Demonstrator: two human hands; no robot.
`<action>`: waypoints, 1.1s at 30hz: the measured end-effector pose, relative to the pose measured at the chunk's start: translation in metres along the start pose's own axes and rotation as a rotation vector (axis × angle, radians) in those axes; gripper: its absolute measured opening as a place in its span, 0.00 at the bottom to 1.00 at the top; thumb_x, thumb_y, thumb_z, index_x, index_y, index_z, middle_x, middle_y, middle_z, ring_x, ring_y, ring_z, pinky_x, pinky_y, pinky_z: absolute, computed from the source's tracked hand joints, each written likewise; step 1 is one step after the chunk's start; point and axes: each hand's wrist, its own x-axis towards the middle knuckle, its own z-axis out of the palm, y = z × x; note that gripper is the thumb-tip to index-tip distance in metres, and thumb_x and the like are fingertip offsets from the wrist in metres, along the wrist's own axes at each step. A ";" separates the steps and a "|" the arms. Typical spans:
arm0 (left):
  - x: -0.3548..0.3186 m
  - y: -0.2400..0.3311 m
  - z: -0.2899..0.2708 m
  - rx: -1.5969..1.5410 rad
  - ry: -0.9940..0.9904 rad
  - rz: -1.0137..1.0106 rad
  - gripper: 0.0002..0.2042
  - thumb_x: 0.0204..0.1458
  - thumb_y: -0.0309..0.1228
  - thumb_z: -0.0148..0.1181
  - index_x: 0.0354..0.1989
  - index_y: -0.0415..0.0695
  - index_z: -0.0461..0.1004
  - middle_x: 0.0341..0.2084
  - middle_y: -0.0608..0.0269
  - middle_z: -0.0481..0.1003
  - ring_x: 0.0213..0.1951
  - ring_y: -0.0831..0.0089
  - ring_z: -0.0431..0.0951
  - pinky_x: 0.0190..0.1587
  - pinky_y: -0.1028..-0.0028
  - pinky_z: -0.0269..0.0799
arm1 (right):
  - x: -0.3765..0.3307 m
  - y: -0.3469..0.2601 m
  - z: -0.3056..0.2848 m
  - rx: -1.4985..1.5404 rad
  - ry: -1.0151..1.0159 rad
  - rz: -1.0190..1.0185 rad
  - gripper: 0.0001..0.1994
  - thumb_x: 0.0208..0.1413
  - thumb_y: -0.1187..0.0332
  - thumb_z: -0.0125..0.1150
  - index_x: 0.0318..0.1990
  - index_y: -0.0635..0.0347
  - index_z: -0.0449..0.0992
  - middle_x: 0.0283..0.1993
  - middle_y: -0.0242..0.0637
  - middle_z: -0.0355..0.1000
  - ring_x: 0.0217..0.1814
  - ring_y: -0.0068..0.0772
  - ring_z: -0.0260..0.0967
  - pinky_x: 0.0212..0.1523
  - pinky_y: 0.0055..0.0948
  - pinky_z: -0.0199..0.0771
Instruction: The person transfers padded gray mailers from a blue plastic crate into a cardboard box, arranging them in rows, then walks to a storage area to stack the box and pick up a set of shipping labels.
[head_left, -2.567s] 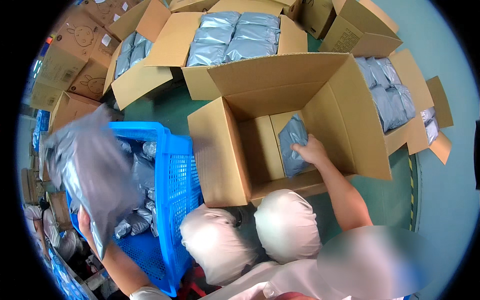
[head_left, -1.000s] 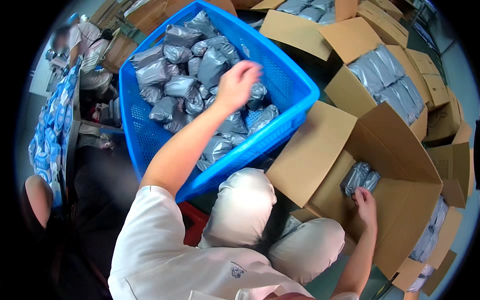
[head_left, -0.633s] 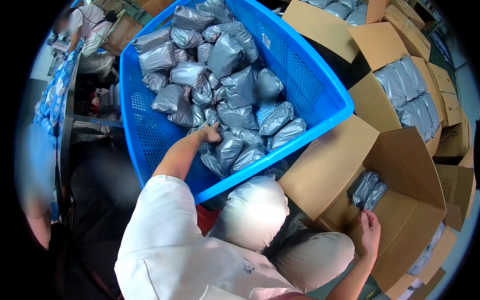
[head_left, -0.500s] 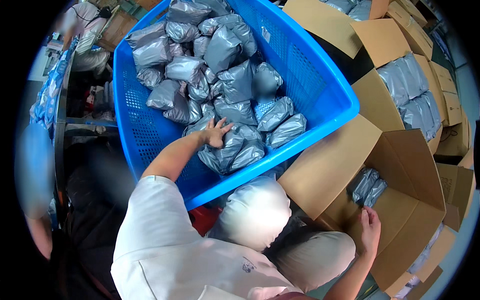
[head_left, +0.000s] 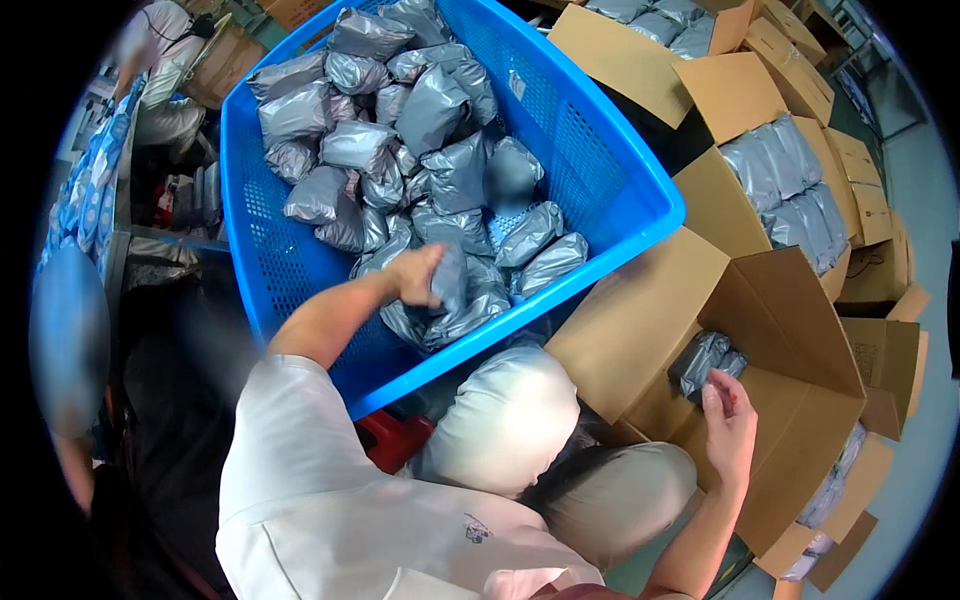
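My left hand point(head_left: 414, 275) is in the big blue basket point(head_left: 640, 190), its fingers closed on a grey plastic package point(head_left: 451, 280) near the front of the pile. That package stands tilted above the others. Several more wrapped grey packages point(head_left: 355, 145) lie heaped around it. On the right, my right hand point(head_left: 731, 425) hovers over an open cardboard box point(head_left: 800, 405), fingers loosely bent and apart, with nothing visible in them. Just beyond its fingertips, a pair of grey packages point(head_left: 703, 360) lies against the box's inner wall, partly hidden by the hand.
Another open carton holds rows of grey packages point(head_left: 785, 180) at the right, with more cartons point(head_left: 855, 185) stacked beyond. The near box's raised flap point(head_left: 635, 320) leans beside the basket. A red stool point(head_left: 395, 440) shows by my knee. Another person point(head_left: 165, 80) is at the far left.
My left hand has gone from lying spread on the packages to gripping one and tipping it up. My right hand has risen slightly toward the packages in the box. The view has shifted a little.
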 end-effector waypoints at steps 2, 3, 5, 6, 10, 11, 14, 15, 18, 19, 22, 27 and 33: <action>0.007 0.022 -0.052 -0.317 0.099 -0.320 0.53 0.31 0.49 0.76 0.66 0.40 0.54 0.52 0.44 0.73 0.55 0.52 0.75 0.55 0.62 0.71 | -0.005 -0.029 -0.001 0.038 -0.047 -0.078 0.19 0.62 0.66 0.61 0.56 0.68 0.72 0.51 0.46 0.76 0.54 0.34 0.73 0.57 0.32 0.71; -0.002 0.018 -0.072 -0.450 0.253 -0.211 0.49 0.36 0.47 0.75 0.65 0.37 0.56 0.51 0.46 0.75 0.55 0.58 0.75 0.55 0.64 0.71 | -0.002 -0.046 0.005 0.086 -0.068 -0.216 0.22 0.60 0.64 0.63 0.57 0.68 0.71 0.52 0.47 0.75 0.56 0.36 0.72 0.58 0.34 0.70; -0.007 0.087 -0.139 -0.766 0.450 -0.172 0.46 0.44 0.46 0.72 0.66 0.32 0.55 0.55 0.46 0.72 0.57 0.62 0.72 0.61 0.64 0.65 | 0.002 -0.083 0.017 0.170 -0.062 -0.469 0.27 0.57 0.61 0.66 0.60 0.66 0.69 0.56 0.50 0.73 0.60 0.40 0.70 0.59 0.38 0.70; -0.005 0.093 -0.161 -0.844 0.465 -0.058 0.49 0.46 0.54 0.68 0.68 0.32 0.54 0.58 0.45 0.69 0.60 0.61 0.69 0.63 0.65 0.63 | 0.009 -0.103 0.024 0.157 -0.077 -0.602 0.34 0.53 0.59 0.70 0.64 0.65 0.65 0.60 0.51 0.69 0.62 0.43 0.68 0.60 0.41 0.68; -0.024 0.215 -0.237 -0.891 0.385 0.255 0.47 0.55 0.72 0.40 0.67 0.38 0.60 0.50 0.55 0.72 0.45 0.71 0.76 0.49 0.72 0.69 | 0.012 -0.212 0.067 -0.038 0.069 -0.814 0.52 0.42 0.58 0.78 0.72 0.65 0.50 0.66 0.53 0.61 0.67 0.47 0.62 0.65 0.43 0.63; -0.023 0.229 -0.240 -0.999 0.366 0.418 0.44 0.58 0.70 0.32 0.67 0.42 0.60 0.42 0.60 0.74 0.37 0.74 0.77 0.43 0.75 0.70 | 0.009 -0.229 0.074 -0.191 0.223 -0.759 0.52 0.43 0.58 0.78 0.71 0.66 0.50 0.64 0.53 0.63 0.66 0.45 0.62 0.65 0.40 0.62; -0.017 0.216 -0.243 -1.061 0.427 0.438 0.39 0.61 0.65 0.36 0.63 0.42 0.67 0.40 0.56 0.78 0.39 0.71 0.79 0.42 0.72 0.72 | 0.021 -0.221 0.062 0.088 0.247 -0.709 0.49 0.41 0.67 0.78 0.70 0.68 0.52 0.65 0.49 0.62 0.65 0.38 0.62 0.64 0.35 0.62; -0.004 0.180 -0.235 -0.990 0.419 0.327 0.36 0.63 0.62 0.40 0.61 0.41 0.69 0.40 0.53 0.79 0.41 0.69 0.80 0.43 0.70 0.73 | 0.022 -0.210 0.055 0.106 0.271 -0.670 0.49 0.41 0.69 0.77 0.70 0.68 0.52 0.65 0.48 0.61 0.65 0.38 0.61 0.65 0.35 0.61; 0.031 0.056 -0.141 -0.336 0.436 -0.224 0.28 0.56 0.49 0.57 0.56 0.37 0.72 0.44 0.42 0.78 0.52 0.48 0.76 0.55 0.63 0.70 | 0.017 -0.149 0.033 0.237 0.324 -0.590 0.47 0.41 0.71 0.76 0.70 0.68 0.54 0.67 0.45 0.59 0.68 0.38 0.58 0.68 0.37 0.56; 0.027 -0.017 -0.090 0.060 0.354 -0.306 0.29 0.53 0.47 0.60 0.59 0.39 0.69 0.51 0.41 0.74 0.57 0.46 0.72 0.58 0.61 0.69 | 0.010 -0.124 0.022 0.283 0.345 -0.556 0.48 0.41 0.71 0.76 0.69 0.68 0.54 0.67 0.45 0.59 0.69 0.39 0.57 0.69 0.38 0.54; -0.002 -0.109 0.006 0.163 -0.144 -0.765 0.47 0.45 0.45 0.68 0.72 0.45 0.49 0.66 0.44 0.59 0.67 0.51 0.62 0.66 0.57 0.61 | -0.019 -0.045 -0.026 0.002 0.483 -0.416 0.45 0.43 0.72 0.73 0.70 0.68 0.54 0.68 0.46 0.58 0.70 0.40 0.55 0.71 0.39 0.50; 0.001 -0.059 0.044 0.272 -0.047 -0.888 0.53 0.36 0.49 0.76 0.70 0.47 0.50 0.63 0.46 0.62 0.61 0.50 0.67 0.61 0.58 0.68 | -0.072 0.053 -0.064 -0.221 0.587 -0.054 0.42 0.43 0.71 0.72 0.68 0.69 0.58 0.67 0.48 0.61 0.69 0.39 0.57 0.70 0.37 0.52; -0.006 -0.022 0.043 0.477 -0.033 -0.711 0.34 0.36 0.47 0.73 0.50 0.39 0.69 0.48 0.50 0.77 0.55 0.52 0.73 0.58 0.61 0.68 | -0.084 0.102 -0.057 -0.190 0.650 0.190 0.40 0.41 0.70 0.72 0.66 0.68 0.63 0.58 0.48 0.71 0.60 0.37 0.68 0.63 0.34 0.64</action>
